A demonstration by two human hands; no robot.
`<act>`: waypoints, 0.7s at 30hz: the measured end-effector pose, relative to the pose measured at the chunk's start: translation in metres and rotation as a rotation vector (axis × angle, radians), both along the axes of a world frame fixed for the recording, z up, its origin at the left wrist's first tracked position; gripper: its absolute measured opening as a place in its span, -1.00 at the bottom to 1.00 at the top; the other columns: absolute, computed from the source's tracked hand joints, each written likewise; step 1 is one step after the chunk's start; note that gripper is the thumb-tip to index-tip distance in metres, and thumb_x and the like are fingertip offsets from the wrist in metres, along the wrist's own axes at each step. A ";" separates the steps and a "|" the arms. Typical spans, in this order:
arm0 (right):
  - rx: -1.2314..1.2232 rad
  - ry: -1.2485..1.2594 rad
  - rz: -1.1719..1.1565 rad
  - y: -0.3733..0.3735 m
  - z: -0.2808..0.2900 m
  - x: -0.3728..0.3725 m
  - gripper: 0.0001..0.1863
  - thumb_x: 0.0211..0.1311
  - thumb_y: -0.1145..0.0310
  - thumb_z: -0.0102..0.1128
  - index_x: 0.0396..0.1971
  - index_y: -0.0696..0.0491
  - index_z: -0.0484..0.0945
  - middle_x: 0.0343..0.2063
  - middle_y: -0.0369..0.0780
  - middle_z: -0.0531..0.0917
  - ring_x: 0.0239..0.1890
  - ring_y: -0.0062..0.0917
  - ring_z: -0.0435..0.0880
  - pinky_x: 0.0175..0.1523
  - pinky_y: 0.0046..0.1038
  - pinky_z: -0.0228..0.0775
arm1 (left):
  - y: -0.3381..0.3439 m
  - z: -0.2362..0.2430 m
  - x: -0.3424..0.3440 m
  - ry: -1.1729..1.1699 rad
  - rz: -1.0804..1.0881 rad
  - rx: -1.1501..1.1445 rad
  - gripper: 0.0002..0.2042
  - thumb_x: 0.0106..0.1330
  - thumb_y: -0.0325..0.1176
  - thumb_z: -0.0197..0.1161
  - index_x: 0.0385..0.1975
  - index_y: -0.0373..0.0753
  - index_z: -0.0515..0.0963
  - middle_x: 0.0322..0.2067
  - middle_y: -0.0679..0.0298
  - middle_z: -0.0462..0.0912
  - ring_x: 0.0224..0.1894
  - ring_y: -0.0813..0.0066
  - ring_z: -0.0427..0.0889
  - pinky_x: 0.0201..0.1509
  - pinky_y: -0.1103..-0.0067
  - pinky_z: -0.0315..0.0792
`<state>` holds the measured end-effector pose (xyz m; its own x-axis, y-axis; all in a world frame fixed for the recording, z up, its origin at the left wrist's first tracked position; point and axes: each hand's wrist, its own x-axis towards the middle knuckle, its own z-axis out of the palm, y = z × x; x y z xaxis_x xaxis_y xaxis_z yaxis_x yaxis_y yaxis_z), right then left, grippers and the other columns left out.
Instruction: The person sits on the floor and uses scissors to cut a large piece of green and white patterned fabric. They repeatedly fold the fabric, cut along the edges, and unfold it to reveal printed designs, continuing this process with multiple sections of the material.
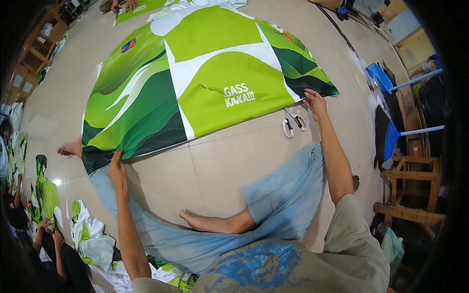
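Pinching fabric (205, 112), left hand (117, 169) and right hand (316, 104) closed.

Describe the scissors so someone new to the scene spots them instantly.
Find the big green-and-white fabric spread across the tiled floor. Follow its near edge rightward, stopping just short of the right hand's grip. There the scissors lie against that edge; two white finger loops set them apart from the flat, printed fabric and plain tile.
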<state>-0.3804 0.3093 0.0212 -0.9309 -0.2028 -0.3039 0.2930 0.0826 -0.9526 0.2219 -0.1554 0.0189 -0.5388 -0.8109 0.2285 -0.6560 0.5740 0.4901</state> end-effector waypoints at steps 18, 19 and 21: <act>0.260 -0.037 0.113 0.006 0.000 0.008 -0.88 0.30 0.41 0.23 -0.22 0.07 0.67 -0.41 -0.33 0.67 -0.39 -0.66 0.66 -0.30 -0.61 0.60 | 0.054 -0.058 -0.006 -0.072 0.079 -0.135 -0.55 0.40 -0.52 0.02 0.30 -0.29 0.38 0.39 -0.09 0.23 0.29 -0.11 0.33 0.38 0.25 0.20; 0.264 -0.037 0.107 0.005 0.000 0.010 -0.89 0.30 0.44 0.22 -0.23 0.09 0.67 -0.40 -0.31 0.68 -0.39 -0.65 0.66 -0.33 -0.61 0.60 | 0.058 -0.057 -0.010 -0.087 0.083 -0.153 -0.54 0.40 -0.51 0.01 0.32 -0.30 0.35 0.39 -0.10 0.22 0.30 -0.11 0.32 0.40 0.24 0.16; 0.258 -0.035 0.106 0.006 -0.001 0.009 -0.88 0.29 0.44 0.22 -0.23 0.09 0.67 -0.40 -0.31 0.68 -0.39 -0.65 0.66 -0.33 -0.60 0.60 | 0.065 -0.057 -0.015 -0.116 0.090 -0.179 -0.51 0.43 -0.48 -0.03 0.37 -0.27 0.29 0.40 -0.09 0.19 0.31 -0.09 0.29 0.43 0.18 0.08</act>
<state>-0.3713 0.3157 0.0204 -0.8966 -0.2103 -0.3898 0.3021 0.3532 -0.8854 0.2072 -0.0905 -0.0379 -0.4970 -0.8090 0.3138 -0.7548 0.5814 0.3037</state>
